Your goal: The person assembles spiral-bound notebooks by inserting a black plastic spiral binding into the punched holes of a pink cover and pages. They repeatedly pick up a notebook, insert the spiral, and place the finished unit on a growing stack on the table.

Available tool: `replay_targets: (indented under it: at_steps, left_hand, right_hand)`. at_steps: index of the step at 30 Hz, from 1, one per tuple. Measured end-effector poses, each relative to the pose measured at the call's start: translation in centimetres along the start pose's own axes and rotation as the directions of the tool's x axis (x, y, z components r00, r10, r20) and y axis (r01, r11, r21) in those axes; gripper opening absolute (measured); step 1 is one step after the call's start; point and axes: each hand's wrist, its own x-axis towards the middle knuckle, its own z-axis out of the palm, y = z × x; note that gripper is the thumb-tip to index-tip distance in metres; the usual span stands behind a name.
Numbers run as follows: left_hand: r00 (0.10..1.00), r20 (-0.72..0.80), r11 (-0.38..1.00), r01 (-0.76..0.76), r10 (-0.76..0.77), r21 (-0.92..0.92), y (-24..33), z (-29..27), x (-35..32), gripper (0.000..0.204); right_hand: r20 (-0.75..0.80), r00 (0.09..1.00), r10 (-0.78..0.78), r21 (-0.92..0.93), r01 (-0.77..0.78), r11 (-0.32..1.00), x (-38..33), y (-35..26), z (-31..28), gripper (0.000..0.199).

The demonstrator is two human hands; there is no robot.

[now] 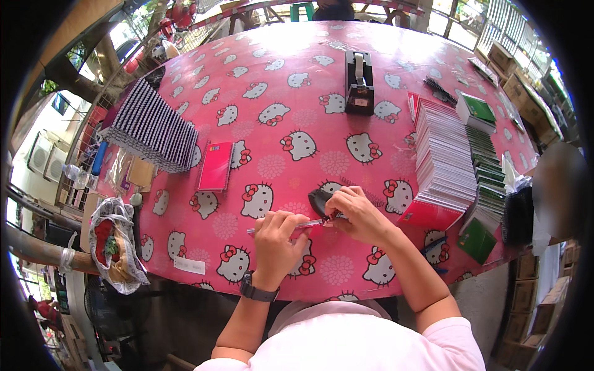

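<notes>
On the pink table (pixel 371 80), both hands, left hand (pixel 276 238) and right hand (pixel 357 213), pinch one pen (pixel 291 226) close together; grip it tight and steady.

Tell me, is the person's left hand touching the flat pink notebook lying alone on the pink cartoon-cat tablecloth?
Apart. The head view shows the left hand gripping a thin pen, with bare tablecloth between it and the pink notebook.

Counter middle: I see open pink cloth on the counter (pixel 278 80).
Right edge: stacked notebooks (pixel 442 164) wall it off.
Left edge: striped booklets (pixel 151 127) block.
Far middle: tape dispenser (pixel 359 83) stands.
</notes>
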Motion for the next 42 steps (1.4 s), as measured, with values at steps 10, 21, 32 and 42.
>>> replay_targets:
  at_steps: [10,21,32,42]
  left_hand:
    - [0.999,0.009,0.998,-0.04,0.04,0.038,-0.3,0.0,0.7,0.023]
    - [0.998,-0.004,0.996,-0.068,0.068,-0.055,1.3,1.6,0.3,0.02]
    - [0.988,0.071,0.99,-0.131,0.135,-0.058,2.0,1.0,-0.4,0.02]
    - [0.968,0.136,0.978,-0.21,0.21,-0.018,2.1,0.8,-1.1,0.018]
  right_hand:
    - [-0.055,0.998,-0.03,-0.084,0.025,0.996,0.1,-1.1,-0.8,0.019]
    - [0.054,0.998,0.029,-0.005,-0.028,1.0,0.2,-0.6,-1.7,0.026]
    - [0.135,0.988,0.069,0.085,-0.081,0.993,-2.1,-2.2,-2.6,0.019]
    - [-0.048,0.809,0.586,-0.28,-0.575,0.769,-2.5,-0.4,-1.6,0.048]
